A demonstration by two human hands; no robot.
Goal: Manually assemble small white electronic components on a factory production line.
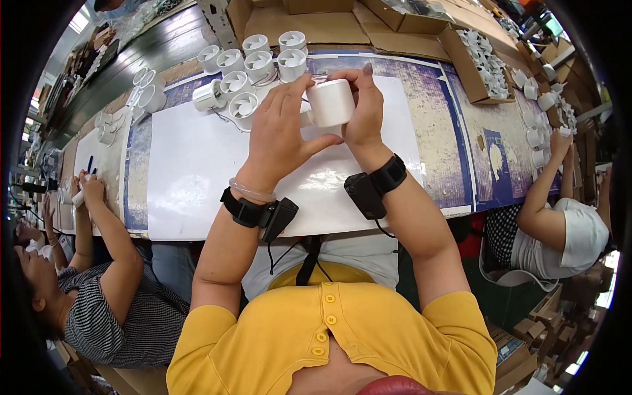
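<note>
A plain white cylindrical fan housing (pixel 331 103) is held up over the white work sheet, between my two hands. My right hand (pixel 366 108) curves round its right side, fingers over the top edge. At its left side, my left hand (pixel 280 125) has its fingertips by the upper rim and its thumb stretched out below; part of its grip is hidden. A small white piece shows between the left palm and the housing. Just beyond my left hand stand several white round fan units (pixel 259 65) with blades inside and thin wires. One unit (pixel 208 96) lies on its side.
The white sheet (pixel 191 178) covers the worn blue-edged table. An open carton (pixel 484 72) of small white parts sits at the far right, cardboard trays (pixel 280 24) at the back. Seated people work at left (pixel 112 289) and right (pixel 559 230); more housings (pixel 153 97) stand on the left.
</note>
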